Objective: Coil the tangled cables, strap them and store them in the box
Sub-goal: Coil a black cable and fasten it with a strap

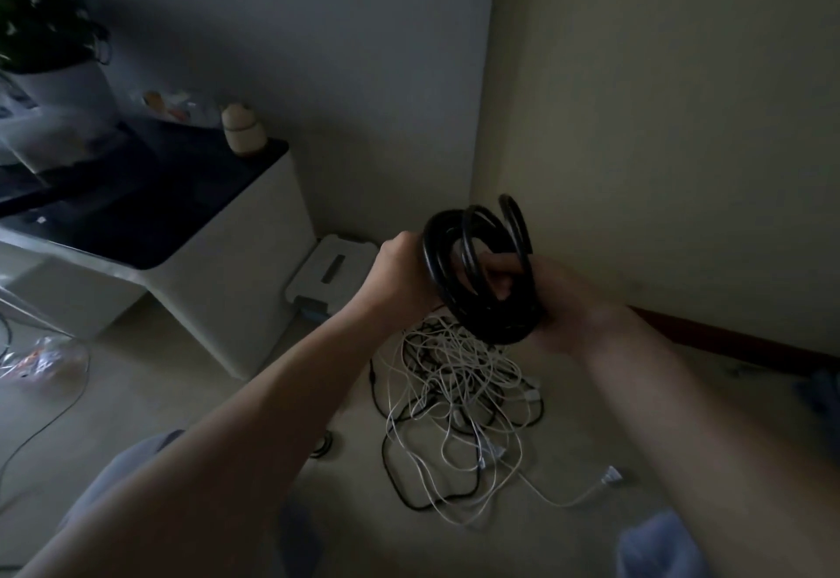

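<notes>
Black coil (pixel 488 327) held mid-air at frame centre, both hands on it. Left hand (pixel 400 268) clenched on the loops at the coil's 9 o'clock. Right hand (pixel 563 300) at 4 o'clock, fingers (pixel 497 266) hooked through the centre and gripping the bundle. Thick, stiff, springy-looking cable: top loops at 12 splay apart, so it will likely unwind if released. Best hold: pinch all turns together at one spot and strap there. No strap visible. Tangle (pixel 459 391) of thin white and black leads on the floor (pixel 227 395) at 6 o'clock looks light, limp, snag-prone. White box (pixel 334 270), probably the store, at 9 o'clock.
</notes>
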`<state>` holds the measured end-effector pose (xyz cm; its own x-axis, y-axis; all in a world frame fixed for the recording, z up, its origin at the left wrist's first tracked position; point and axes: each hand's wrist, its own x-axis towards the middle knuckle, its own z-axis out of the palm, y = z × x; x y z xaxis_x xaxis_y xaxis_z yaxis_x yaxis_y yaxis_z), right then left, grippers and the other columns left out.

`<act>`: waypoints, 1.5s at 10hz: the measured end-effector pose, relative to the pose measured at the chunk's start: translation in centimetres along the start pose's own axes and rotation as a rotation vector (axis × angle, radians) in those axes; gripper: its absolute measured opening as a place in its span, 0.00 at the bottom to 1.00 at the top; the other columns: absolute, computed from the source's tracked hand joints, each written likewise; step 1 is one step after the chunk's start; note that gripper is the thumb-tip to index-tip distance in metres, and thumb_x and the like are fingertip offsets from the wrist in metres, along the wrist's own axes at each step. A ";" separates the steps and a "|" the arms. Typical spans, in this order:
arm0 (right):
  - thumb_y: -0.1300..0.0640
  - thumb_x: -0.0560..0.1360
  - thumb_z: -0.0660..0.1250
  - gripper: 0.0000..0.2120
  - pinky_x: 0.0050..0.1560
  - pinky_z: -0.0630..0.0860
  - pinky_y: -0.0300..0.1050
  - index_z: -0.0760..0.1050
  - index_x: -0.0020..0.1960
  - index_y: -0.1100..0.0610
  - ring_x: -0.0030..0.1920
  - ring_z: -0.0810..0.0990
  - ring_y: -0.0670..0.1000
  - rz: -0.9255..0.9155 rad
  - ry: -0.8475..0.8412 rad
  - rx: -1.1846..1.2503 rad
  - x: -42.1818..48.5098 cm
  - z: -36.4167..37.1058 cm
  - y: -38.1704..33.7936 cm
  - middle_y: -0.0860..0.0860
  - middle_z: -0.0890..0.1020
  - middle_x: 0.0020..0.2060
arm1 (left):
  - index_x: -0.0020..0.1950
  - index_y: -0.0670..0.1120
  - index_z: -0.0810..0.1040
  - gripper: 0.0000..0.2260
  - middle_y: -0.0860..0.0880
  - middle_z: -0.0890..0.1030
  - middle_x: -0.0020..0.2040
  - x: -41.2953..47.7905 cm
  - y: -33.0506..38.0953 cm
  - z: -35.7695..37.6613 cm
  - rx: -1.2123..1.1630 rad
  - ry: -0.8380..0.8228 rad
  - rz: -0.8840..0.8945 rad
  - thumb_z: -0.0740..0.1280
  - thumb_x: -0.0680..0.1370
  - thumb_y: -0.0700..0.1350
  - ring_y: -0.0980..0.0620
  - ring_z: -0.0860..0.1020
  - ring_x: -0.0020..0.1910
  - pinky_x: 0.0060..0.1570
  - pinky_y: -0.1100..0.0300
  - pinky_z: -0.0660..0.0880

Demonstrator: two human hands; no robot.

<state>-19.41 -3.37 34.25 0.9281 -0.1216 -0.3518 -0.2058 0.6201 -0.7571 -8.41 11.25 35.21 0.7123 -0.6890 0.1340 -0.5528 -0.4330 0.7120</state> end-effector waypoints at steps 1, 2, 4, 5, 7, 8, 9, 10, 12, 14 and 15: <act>0.56 0.74 0.67 0.09 0.37 0.81 0.43 0.83 0.40 0.59 0.36 0.83 0.50 0.043 -0.011 0.030 -0.9 0.8 -0.8 0.52 0.83 0.36 | 0.31 0.53 0.78 0.18 0.58 0.79 0.28 0.1 0.4 -0.1 -0.232 -0.111 -0.029 0.75 0.71 0.31 0.65 0.74 0.30 0.34 0.71 0.73; 0.57 0.72 0.66 0.08 0.24 0.77 0.39 0.80 0.43 0.62 0.27 0.83 0.49 0.169 -0.106 0.069 -1.5 1.2 -1.3 0.53 0.83 0.30 | 0.45 0.38 0.85 0.07 0.38 0.86 0.44 0.2 0.4 -0.2 -0.476 -0.186 -0.041 0.78 0.69 0.34 0.51 0.81 0.42 0.49 0.51 0.81; 0.53 0.71 0.66 0.11 0.20 0.73 0.34 0.80 0.33 0.57 0.21 0.77 0.43 0.223 -0.152 0.083 -1.5 0.6 -1.9 0.47 0.78 0.24 | 0.46 0.39 0.76 0.11 0.39 0.83 0.44 0.2 -0.6 -1.4 -0.801 -0.345 -0.138 0.71 0.71 0.45 0.46 0.85 0.41 0.46 0.53 0.84; 0.54 0.71 0.66 0.11 0.19 0.73 0.37 0.79 0.33 0.59 0.21 0.78 0.46 0.223 -0.062 0.151 -1.9 0.9 -2.0 0.50 0.78 0.26 | 0.45 0.43 0.76 0.08 0.41 0.85 0.44 0.0 -0.4 -1.5 -0.886 -0.339 -0.180 0.70 0.73 0.47 0.46 0.86 0.40 0.38 0.58 0.83; 0.55 0.70 0.67 0.06 0.18 0.71 0.36 0.73 0.40 0.57 0.21 0.76 0.45 0.145 0.080 0.065 -2.1 0.9 -2.2 0.50 0.75 0.28 | 0.43 0.41 0.82 0.06 0.41 0.85 0.44 -0.1 -0.1 -1.2 -0.874 -0.261 -0.208 0.69 0.76 0.32 0.47 0.84 0.43 0.53 0.55 0.82; 0.56 0.72 0.66 0.06 0.20 0.75 0.38 0.76 0.43 0.60 0.24 0.81 0.48 0.124 -0.015 0.081 -2.1 1.0 -1.9 0.51 0.80 0.28 | 0.41 0.42 0.86 0.07 0.41 0.85 0.42 -0.3 0.3 -0.8 -0.814 -0.209 -0.243 0.70 0.76 0.34 0.49 0.84 0.42 0.46 0.59 0.82; 0.56 0.72 0.67 0.08 0.26 0.78 0.38 0.81 0.41 0.59 0.28 0.82 0.46 0.092 -0.098 0.034 -2.0 1.1 -1.5 0.51 0.82 0.30 | 0.40 0.42 0.85 0.06 0.43 0.86 0.37 -0.7 0.7 -0.3 -0.676 -0.109 -0.267 0.76 0.74 0.43 0.51 0.84 0.37 0.40 0.60 0.82; 0.55 0.77 0.64 0.13 0.35 0.79 0.37 0.86 0.43 0.57 0.37 0.84 0.45 0.053 -0.196 -0.037 -1.7 1.4 -1.0 0.49 0.85 0.36 | 0.45 0.39 0.84 0.10 0.39 0.85 0.38 -1.0 1.0 0.3 -0.546 -0.012 -0.268 0.78 0.71 0.43 0.45 0.83 0.37 0.42 0.47 0.83; 0.52 0.80 0.68 0.12 0.37 0.80 0.40 0.77 0.59 0.57 0.41 0.78 0.48 0.136 0.112 0.012 -0.2 0.7 -0.2 0.51 0.77 0.42 | 0.31 0.58 0.83 0.14 0.56 0.82 0.30 -1.2 1.8 0.8 -0.498 -0.010 -0.210 0.73 0.70 0.39 0.62 0.78 0.30 0.32 0.66 0.75; 0.51 0.77 0.71 0.09 0.34 0.80 0.37 0.77 0.44 0.56 0.31 0.77 0.45 0.111 0.224 0.164 0.3 -0.2 -0.1 0.48 0.76 0.32 | 0.31 0.54 0.83 0.13 0.51 0.84 0.34 -1.1 1.6 1.1 -0.382 0.024 -0.192 0.74 0.73 0.40 0.60 0.78 0.32 0.35 0.60 0.77; 0.51 0.69 0.75 0.11 0.37 0.83 0.42 0.79 0.31 0.54 0.28 0.79 0.45 0.047 0.254 0.266 0.6 -0.4 -0.1 0.46 0.76 0.27 | 0.35 0.49 0.85 0.09 0.52 0.80 0.29 -1.1 1.4 1.1 -0.510 -0.015 -0.273 0.72 0.72 0.37 0.57 0.76 0.30 0.35 0.63 0.74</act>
<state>-18.98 -3.80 33.85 0.8061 -0.2557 -0.5337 -0.1277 0.8054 -0.5788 -10.42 10.81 35.30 0.7917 -0.6013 -0.1077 -0.0694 -0.2637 0.9621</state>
